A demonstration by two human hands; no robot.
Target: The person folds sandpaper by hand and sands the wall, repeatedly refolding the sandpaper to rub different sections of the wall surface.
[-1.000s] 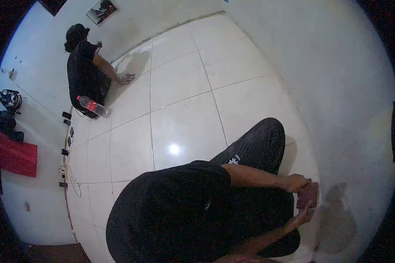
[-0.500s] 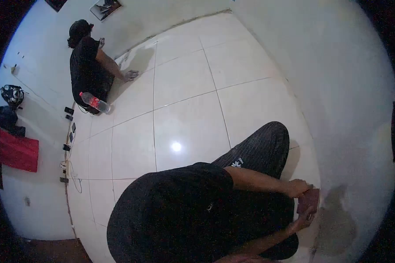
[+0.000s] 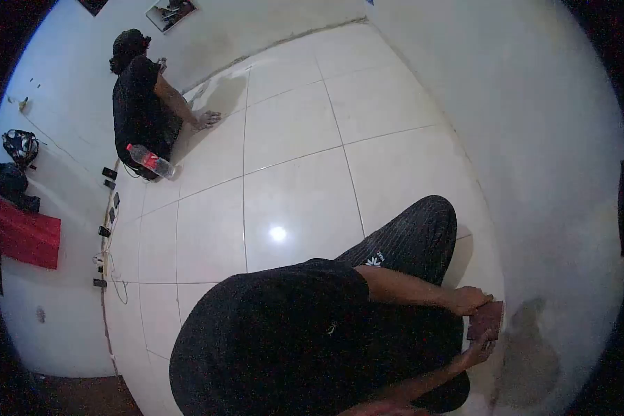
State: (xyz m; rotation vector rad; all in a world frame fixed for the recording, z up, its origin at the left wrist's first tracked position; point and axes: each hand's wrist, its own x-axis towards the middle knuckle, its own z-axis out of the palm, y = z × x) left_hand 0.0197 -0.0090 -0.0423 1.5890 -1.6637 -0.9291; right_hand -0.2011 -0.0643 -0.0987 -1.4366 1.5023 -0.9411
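Note:
A flat, reddish-brown rectangular piece [image 3: 486, 321] lies close to the foot of the right-hand wall. My left hand [image 3: 470, 300] has its fingers closed on the upper edge of this piece. From below, my right hand [image 3: 479, 349] grips the opposite edge, its fingers partly hidden. My bent knee in dark striped trousers [image 3: 430, 222] is up and to the left of my hands.
Pale floor tiles [image 3: 295, 201] run up to the walls. Another person [image 3: 140, 111] sits at the upper left, one hand on the floor, with a plastic bottle [image 3: 151, 161] nearby. Small dark devices and cables [image 3: 111, 260] line the left wall; a red cloth [image 3: 24, 229] hangs there.
Both hands and the reddish-brown piece stand slightly lower in view than a second ago, still together. The view has shifted a little; the other person looks nearly unchanged.

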